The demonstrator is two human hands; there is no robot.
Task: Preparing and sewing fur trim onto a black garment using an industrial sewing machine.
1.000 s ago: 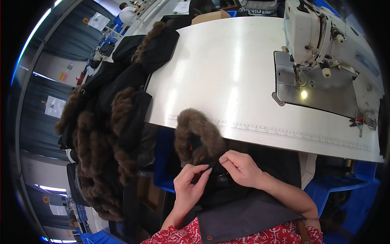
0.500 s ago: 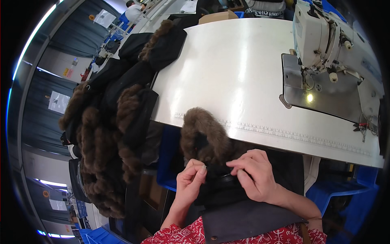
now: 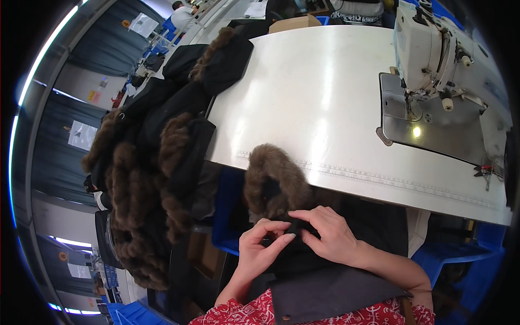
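A black garment (image 3: 374,222) with a thick brown fur trim (image 3: 276,170) lies over my lap, the fur looped up against the near edge of the table. Just below the fur, my left hand (image 3: 262,246) pinches a bit of the black cloth between thumb and forefinger. Close beside it, my right hand (image 3: 330,233) grips the same dark part, its fingertips almost meeting the left ones. The exact bit of cloth between the fingertips is dark and partly hidden by them.
A white sewing table (image 3: 303,92) spans the middle, with a printed ruler along its near edge. At right stand a sewing machine (image 3: 428,59) and small red-handled snips (image 3: 485,170). Several black fur-trimmed garments (image 3: 130,179) are heaped at left. A cardboard box (image 3: 295,23) sits behind.
My two hands have come together at the black cloth under the fur; the right moved left and down to it. The view has shifted slightly.
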